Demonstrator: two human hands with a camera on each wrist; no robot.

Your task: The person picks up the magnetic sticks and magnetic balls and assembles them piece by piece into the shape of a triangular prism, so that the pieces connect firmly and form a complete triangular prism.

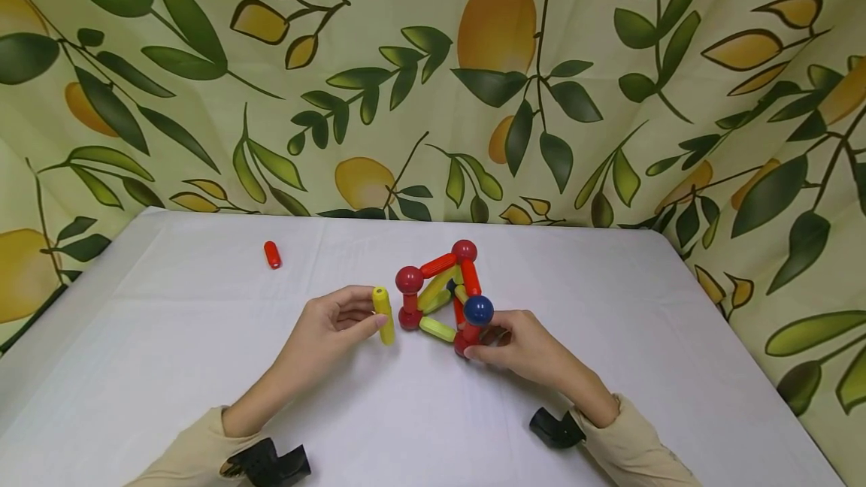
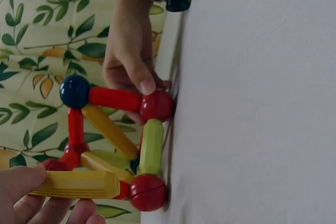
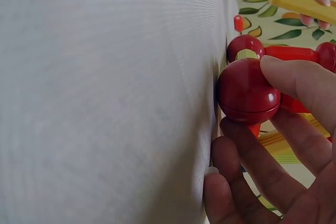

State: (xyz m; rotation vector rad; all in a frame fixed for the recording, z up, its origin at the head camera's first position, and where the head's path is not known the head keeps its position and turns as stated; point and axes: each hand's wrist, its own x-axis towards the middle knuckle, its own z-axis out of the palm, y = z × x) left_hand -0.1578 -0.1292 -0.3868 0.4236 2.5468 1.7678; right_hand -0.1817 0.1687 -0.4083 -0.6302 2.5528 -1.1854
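Observation:
A frame of rods and balls stands on the white table, its near lower corner a red ball (image 3: 248,92). My right hand (image 1: 521,344) grips that ball between thumb and fingers. Above it a short red rod (image 2: 114,98) rises to a blue ball (image 1: 478,310). My left hand (image 1: 345,322) pinches a yellow rod (image 1: 383,316) nearly upright, just left of the frame. Two more red balls are stacked on the frame's left corner, the upper ball (image 1: 409,279) joined by a red rod (image 1: 438,265) to the back ball (image 1: 464,251). A light green rod (image 1: 437,330) runs along the bottom.
One loose red rod (image 1: 272,255) lies on the table (image 1: 203,307) at the back left. Behind the table's far edge hangs a cloth (image 1: 406,81) printed with leaves and fruit. Black wrist mounts (image 1: 557,428) sit on both forearms.

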